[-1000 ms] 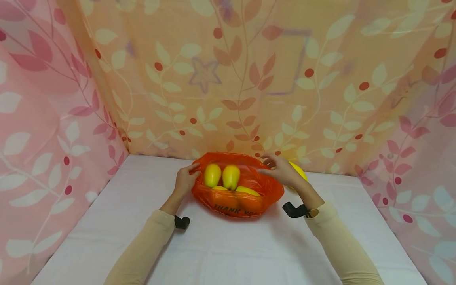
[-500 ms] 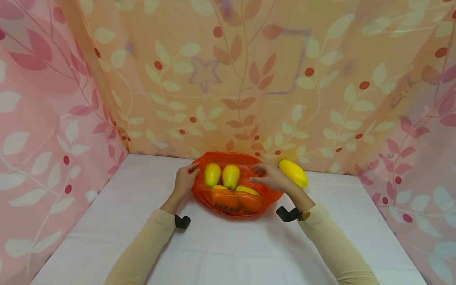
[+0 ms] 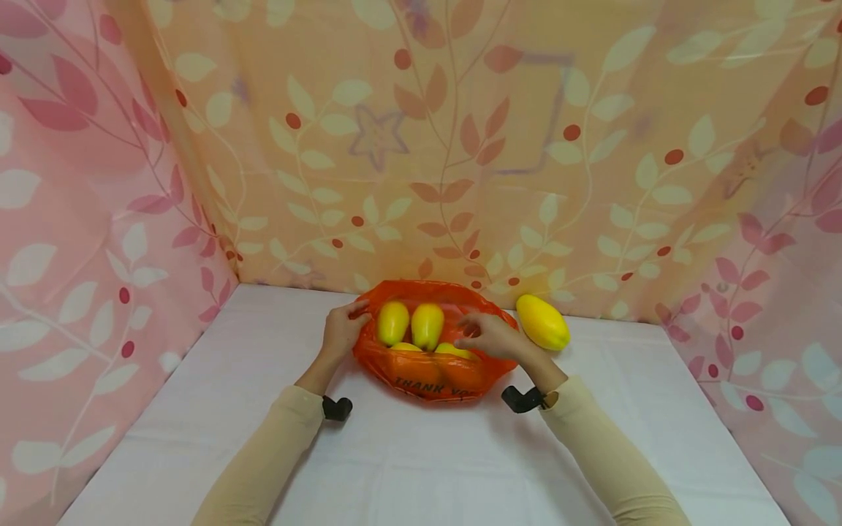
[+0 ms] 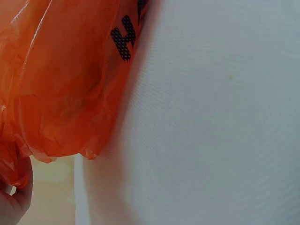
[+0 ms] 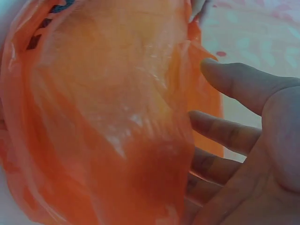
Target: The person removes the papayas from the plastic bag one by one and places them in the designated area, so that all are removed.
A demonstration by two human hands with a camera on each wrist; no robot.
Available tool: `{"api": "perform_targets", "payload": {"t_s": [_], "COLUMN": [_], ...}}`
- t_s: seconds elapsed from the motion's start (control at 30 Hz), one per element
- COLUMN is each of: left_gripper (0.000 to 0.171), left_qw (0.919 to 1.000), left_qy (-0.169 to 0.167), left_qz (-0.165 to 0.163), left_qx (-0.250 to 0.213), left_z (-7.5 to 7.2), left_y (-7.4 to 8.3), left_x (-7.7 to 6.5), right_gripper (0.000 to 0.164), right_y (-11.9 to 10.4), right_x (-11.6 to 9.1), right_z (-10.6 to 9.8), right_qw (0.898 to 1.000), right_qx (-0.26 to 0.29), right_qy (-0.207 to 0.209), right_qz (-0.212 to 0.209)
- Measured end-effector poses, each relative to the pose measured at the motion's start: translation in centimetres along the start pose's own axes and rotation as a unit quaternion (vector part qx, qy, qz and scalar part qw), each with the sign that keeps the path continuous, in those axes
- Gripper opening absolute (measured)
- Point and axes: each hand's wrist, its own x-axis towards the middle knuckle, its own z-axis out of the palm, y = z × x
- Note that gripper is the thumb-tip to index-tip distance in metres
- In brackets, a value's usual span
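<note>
An orange-red plastic bag [image 3: 421, 376], printed "THANK YO…", lies with its mouth spread towards me. Two yellow, mango-like fruits [image 3: 427, 326] stand side by side inside it; further yellow fruits [image 3: 456, 351] show partly behind its front wall. My left hand [image 3: 340, 332] holds the bag's left rim, and in the left wrist view thumb and finger [image 4: 27, 187] pinch the plastic. Over the right part of the mouth is my right hand [image 3: 492, 337], thumb and fingers apart, nothing between them. From the right wrist view, its fingertips [image 5: 199, 118] are at the bag's edge; contact is unclear.
Another yellow fruit [image 3: 542, 322] lies on the white tabletop [image 3: 421, 460] behind and right of the bag, near the back wall. Patterned cloth walls [image 3: 427, 146] enclose the back and both sides. Each wrist bears a black mount [image 3: 522, 399].
My right hand has moved left and slightly towards me, from near the loose yellow fruit to above the bag's mouth, uncovering that fruit. My left hand stays at the bag's rim.
</note>
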Motion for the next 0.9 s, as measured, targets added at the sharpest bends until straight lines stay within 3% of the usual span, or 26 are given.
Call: {"api": "perform_targets", "payload": {"t_s": [0.3, 0.63, 0.9], "left_gripper": [0.035, 0.035, 0.035], "left_qw": [1.0000, 0.9999, 0.9999], "left_qy": [0.004, 0.006, 0.006], "left_qz": [0.004, -0.007, -0.003], "left_qx": [0.004, 0.006, 0.009], "left_z": [0.1, 0.1, 0.0], "left_y": [-0.1, 0.2, -0.1], "left_x": [0.0, 0.0, 0.0], "right_gripper": [0.049, 0.036, 0.041], "right_y": [0.1, -0.2, -0.6], "right_x": [0.3, 0.6, 0.9], "right_z": [0.9, 2.0, 2.6], "right_qw": [0.997, 0.994, 0.992], "right_qx": [-0.037, -0.064, -0.067], "right_qy": [-0.060, -0.063, -0.066], "right_qz": [0.034, 0.055, 0.082]}}
